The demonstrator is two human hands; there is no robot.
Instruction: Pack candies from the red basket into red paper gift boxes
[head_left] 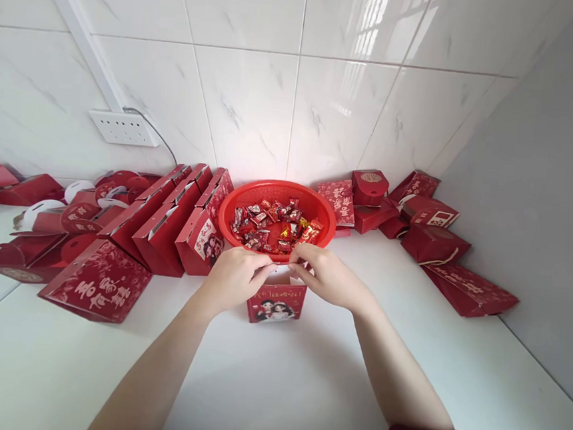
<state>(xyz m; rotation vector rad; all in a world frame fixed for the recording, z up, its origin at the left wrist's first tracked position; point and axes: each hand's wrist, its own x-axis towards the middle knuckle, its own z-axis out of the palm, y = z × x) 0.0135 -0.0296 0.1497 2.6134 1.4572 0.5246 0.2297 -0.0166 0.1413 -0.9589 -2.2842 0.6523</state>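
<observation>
A red gift box (276, 306) printed with a cartoon couple stands upright on the white table, its top open. My left hand (239, 276) is closed at the box's far left top edge, thumb and fingers pinching what looks like its upper flap. At the far right top edge, my right hand (328, 276) pinches the same flap, its thumb near the left one. Right behind the box sits a red plastic basket (228, 203) with several wrapped candies (266, 223) in it. The fingers partly hide the flap and the basket's front rim.
Several closed red boxes (163, 237) stand in a row left of the basket. Further left lie round-flapped boxes (80, 217) and a tilted box (97, 282). More red boxes (434, 245) are piled at right. A power strip (123, 128) is on the tiled wall.
</observation>
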